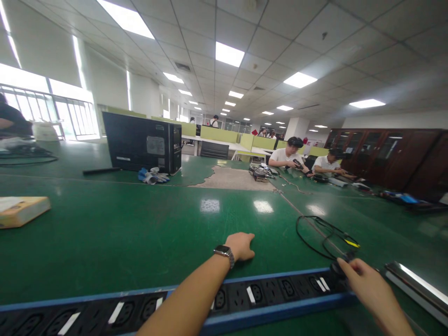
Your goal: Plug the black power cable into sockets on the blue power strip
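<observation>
My left hand (pixel 241 246), with a watch (pixel 224 251) on its wrist, is over the green table just beyond a blue-edged power strip (pixel 273 291). Its index finger and thumb are apart and nothing is in it. At the strip's right end, my right hand (pixel 360 276) has its thumb and fingers closed on a black plug (pixel 339 270), which sits on or against the strip. A black cable (pixel 310 247) with a yellow tag (pixel 352 243) loops on the table behind that hand. White labels mark several sockets.
A black computer case (pixel 140 142) stands at the back left, gloves (pixel 153 176) before it. A yellow tissue pack (pixel 26 210) lies at the left edge. Right of my right hand is a metal bar (pixel 418 289). Two people in white work across the table among parts.
</observation>
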A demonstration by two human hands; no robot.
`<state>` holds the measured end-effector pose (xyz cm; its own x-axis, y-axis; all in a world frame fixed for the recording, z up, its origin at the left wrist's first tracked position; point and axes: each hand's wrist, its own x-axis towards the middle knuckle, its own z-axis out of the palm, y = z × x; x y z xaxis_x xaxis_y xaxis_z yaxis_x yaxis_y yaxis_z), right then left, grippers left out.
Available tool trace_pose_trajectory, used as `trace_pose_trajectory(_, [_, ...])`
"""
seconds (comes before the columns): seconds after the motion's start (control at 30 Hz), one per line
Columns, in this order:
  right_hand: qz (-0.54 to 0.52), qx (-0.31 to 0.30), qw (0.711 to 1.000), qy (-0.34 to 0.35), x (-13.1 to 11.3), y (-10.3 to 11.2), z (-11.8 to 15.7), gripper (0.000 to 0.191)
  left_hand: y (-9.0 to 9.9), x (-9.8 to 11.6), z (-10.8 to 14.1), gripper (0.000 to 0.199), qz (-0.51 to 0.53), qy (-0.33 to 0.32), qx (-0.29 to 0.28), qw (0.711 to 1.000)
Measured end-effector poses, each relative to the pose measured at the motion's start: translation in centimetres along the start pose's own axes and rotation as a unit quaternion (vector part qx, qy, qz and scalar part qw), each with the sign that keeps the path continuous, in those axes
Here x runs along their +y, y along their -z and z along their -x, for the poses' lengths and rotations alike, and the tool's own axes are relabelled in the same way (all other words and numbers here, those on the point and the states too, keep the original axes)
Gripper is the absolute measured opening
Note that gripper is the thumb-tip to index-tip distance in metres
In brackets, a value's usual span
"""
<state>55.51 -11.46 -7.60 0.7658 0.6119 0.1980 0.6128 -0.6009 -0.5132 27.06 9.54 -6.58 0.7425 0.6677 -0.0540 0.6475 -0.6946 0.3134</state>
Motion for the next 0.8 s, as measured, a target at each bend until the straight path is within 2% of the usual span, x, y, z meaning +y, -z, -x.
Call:
trace_pose_trajectory(0.17, [-0.005, -0.007, 1.0, 0.0, 0.2, -0.06, -0.26, 0.042, -0.12, 0.14, 0.23, 0.04, 0.002, -0.003, -0.004, 1.0])
trace_pose_trajectory(0.4, [-0.001, -0.023, 1.0, -0.009, 0.23, 0.07, -0.46, 0.042, 0.13, 0.2, -0.27, 0.044, 0.009, 0.03, -0.002, 1.0])
trace_pose_trajectory(0.8, [-0.009, -0.014, 1.0, -0.012, -0.3, 0.33, 0.02, 0.04, -0.42, 0.51, 0.29, 0.04, -0.018, -0.001, 0.005, 1.0])
